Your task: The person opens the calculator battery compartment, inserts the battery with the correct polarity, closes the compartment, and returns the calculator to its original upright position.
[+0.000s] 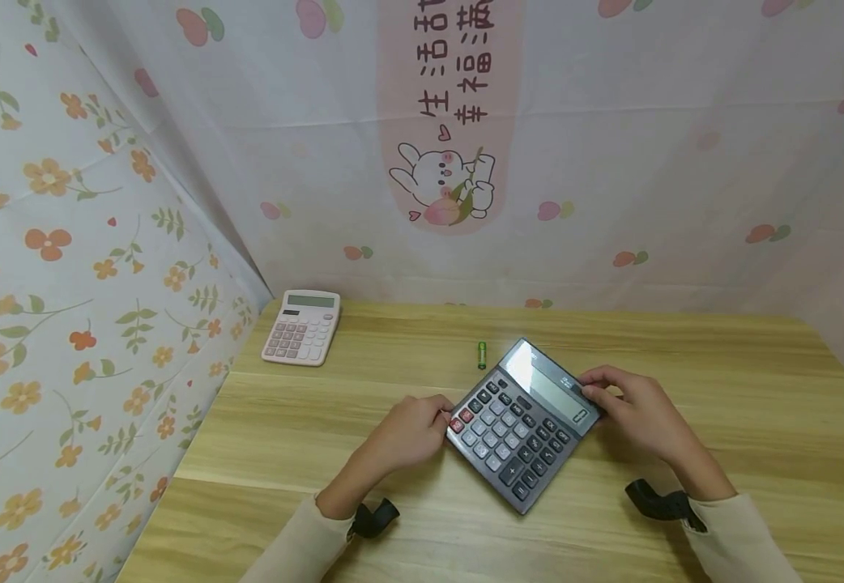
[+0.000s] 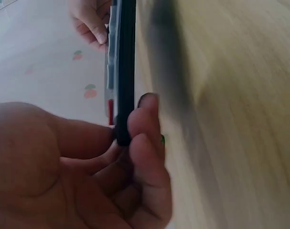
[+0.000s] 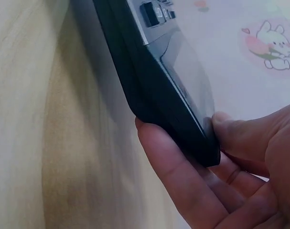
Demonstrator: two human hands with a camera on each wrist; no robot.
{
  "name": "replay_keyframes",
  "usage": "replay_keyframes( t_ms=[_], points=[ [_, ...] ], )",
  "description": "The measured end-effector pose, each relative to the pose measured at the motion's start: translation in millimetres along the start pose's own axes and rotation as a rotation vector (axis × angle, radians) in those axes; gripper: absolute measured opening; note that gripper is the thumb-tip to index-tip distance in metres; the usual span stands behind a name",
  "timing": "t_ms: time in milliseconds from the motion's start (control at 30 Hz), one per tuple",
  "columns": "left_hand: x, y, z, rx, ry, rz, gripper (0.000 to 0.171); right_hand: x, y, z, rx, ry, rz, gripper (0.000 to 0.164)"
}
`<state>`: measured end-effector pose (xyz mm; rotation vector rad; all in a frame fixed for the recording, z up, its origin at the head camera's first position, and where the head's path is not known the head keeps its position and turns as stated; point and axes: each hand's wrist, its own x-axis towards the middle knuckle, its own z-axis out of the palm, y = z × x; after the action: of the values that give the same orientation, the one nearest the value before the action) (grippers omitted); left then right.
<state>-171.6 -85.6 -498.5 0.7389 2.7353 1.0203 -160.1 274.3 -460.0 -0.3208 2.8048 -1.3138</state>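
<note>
Both hands hold a dark grey calculator [image 1: 517, 429] above the wooden table, its keys facing up and its body turned at a slant. My left hand [image 1: 411, 429] pinches the left corner near the red keys, thumb on top and fingers beneath, as the left wrist view shows. At the display end, my right hand [image 1: 633, 409] grips the right edge. In the right wrist view the thumb lies on the face and the fingers [image 3: 178, 167] are under the dark casing [image 3: 168, 105]. A green battery [image 1: 482, 355] lies on the table just beyond the calculator.
A pale pink calculator [image 1: 301, 327] lies at the table's back left corner. The wooden table [image 1: 721, 364] meets a patterned cloth [image 1: 611, 202] at the back and a floral cloth [image 1: 101, 324] on the left. Black straps [image 1: 658, 500] are on both wrists.
</note>
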Motion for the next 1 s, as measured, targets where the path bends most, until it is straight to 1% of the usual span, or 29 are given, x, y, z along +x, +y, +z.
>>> replay_keyframes(
  t_ms=[67, 100, 200, 233, 267, 300, 333, 367, 500, 533, 567, 600, 700, 867, 1000],
  points=[
    [-0.5, -1.4, 2.3, 0.020, -0.030, 0.000, 0.026, 0, 0, 2, -0.021, 0.004, 0.010, 0.018],
    [-2.5, 3.7, -0.7, 0.015, -0.047, -0.009, 0.025, -1, 0, 3, -0.032, 0.005, 0.013, 0.018],
    [-10.0, 25.9, -13.9, -0.002, -0.111, -0.058, 0.023, -1, 1, 5, -0.076, 0.015, 0.017, 0.017],
    [-12.7, 34.1, -18.1, -0.020, -0.132, -0.084, 0.022, -1, 1, 5, -0.085, 0.018, 0.016, 0.016],
    [-13.9, 37.2, -19.0, -0.029, -0.152, -0.099, 0.022, -1, 2, 6, -0.097, 0.022, 0.014, 0.016],
    [-13.9, 35.6, -16.7, -0.037, -0.168, -0.111, 0.022, -1, 2, 6, -0.107, 0.024, 0.011, 0.015],
    [-14.9, 37.9, -17.0, -0.044, -0.184, -0.125, 0.023, -1, 3, 6, -0.117, 0.025, 0.008, 0.015],
    [-13.9, 32.6, -12.8, -0.046, -0.193, -0.127, 0.024, 0, 4, 6, -0.121, 0.023, 0.006, 0.015],
    [-13.9, 33.1, -13.9, -0.060, -0.236, -0.140, 0.037, 0, 7, 6, -0.131, 0.012, 0.008, 0.015],
    [-15.1, 37.8, -17.2, -0.057, -0.252, -0.152, 0.041, 0, 7, 7, -0.125, 0.007, 0.012, 0.015],
    [-15.2, 37.9, -17.4, -0.053, -0.263, -0.159, 0.044, 0, 7, 7, -0.115, -0.002, 0.018, 0.015],
    [-17.1, 44.5, -21.6, -0.052, -0.274, -0.169, 0.048, 0, 7, 7, -0.105, -0.009, 0.025, 0.015],
    [-18.8, 48.0, -21.4, -0.004, -0.281, -0.181, 0.052, 0, 7, 7, -0.064, -0.033, 0.044, 0.016],
    [-19.7, 52.8, -19.7, 0.129, -0.260, -0.168, 0.043, 0, 7, 9, -0.016, -0.041, 0.057, 0.016],
    [-20.9, 57.6, -18.6, 0.220, -0.242, -0.166, 0.042, 1, 9, 9, 0.003, -0.036, 0.068, 0.015]
  ],
)
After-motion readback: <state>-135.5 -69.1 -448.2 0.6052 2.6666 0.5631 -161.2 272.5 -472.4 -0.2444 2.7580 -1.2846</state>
